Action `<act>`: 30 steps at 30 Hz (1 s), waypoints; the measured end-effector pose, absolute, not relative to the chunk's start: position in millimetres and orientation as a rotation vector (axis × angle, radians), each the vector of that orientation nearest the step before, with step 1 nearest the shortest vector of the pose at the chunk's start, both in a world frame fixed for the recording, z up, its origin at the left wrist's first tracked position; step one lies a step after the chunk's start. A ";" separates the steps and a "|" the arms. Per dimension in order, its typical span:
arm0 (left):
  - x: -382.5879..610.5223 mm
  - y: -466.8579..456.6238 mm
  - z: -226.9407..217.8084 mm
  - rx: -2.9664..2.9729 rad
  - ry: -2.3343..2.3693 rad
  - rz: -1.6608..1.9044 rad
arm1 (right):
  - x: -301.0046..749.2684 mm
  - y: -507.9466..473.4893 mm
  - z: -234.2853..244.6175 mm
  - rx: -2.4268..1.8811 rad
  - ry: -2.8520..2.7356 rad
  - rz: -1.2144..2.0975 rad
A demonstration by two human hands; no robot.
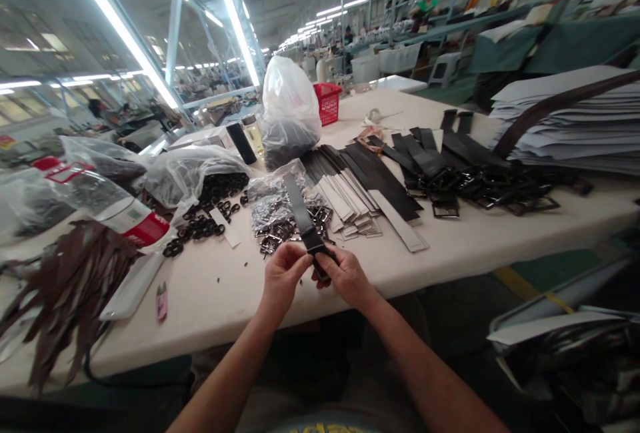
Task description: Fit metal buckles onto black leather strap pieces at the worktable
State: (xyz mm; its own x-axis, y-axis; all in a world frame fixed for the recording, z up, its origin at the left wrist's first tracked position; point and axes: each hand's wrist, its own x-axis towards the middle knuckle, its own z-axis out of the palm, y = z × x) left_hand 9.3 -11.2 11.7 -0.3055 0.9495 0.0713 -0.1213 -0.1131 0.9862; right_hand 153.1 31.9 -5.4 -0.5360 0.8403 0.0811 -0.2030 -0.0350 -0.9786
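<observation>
— Grip status?
— Both closed: my left hand [281,274] and right hand [349,277] pinch the near end of the long black leather strap [300,209] at the white tabletop [235,299] edge.
— Handling?
— I judge it light, limp and smooth, best held at this end. Its far length lies on a clear bag of silver metal buckles [267,216].

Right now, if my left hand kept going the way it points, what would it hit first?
Probably the buckles just beyond the strap that the left hand grips; depth is hard to judge.
</observation>
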 end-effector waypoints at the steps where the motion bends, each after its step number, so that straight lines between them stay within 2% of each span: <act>1: 9.5 -8.2 11.9 0.909 1.269 1.604 | 153.0 31.0 -6.3 -0.708 -1.444 1.674; 6: 9.1 11.1 23.5 0.523 1.070 1.458 | 148.2 27.4 -11.4 -0.759 -1.495 1.564; 16: 21.9 5.7 33.9 0.662 0.953 1.422 | 140.8 33.5 -2.9 -0.917 -1.514 1.604; 30: 22.6 -3.7 18.6 0.693 0.887 1.462 | 147.3 31.1 1.0 -0.816 -1.445 1.754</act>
State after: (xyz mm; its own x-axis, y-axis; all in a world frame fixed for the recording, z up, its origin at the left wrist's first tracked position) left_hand 22.6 -3.7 18.6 -0.0916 0.9922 -0.0840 -0.5332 0.0223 0.8457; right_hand 147.3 31.1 1.0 -0.5473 0.8364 -0.0311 -0.1297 -0.1214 -0.9841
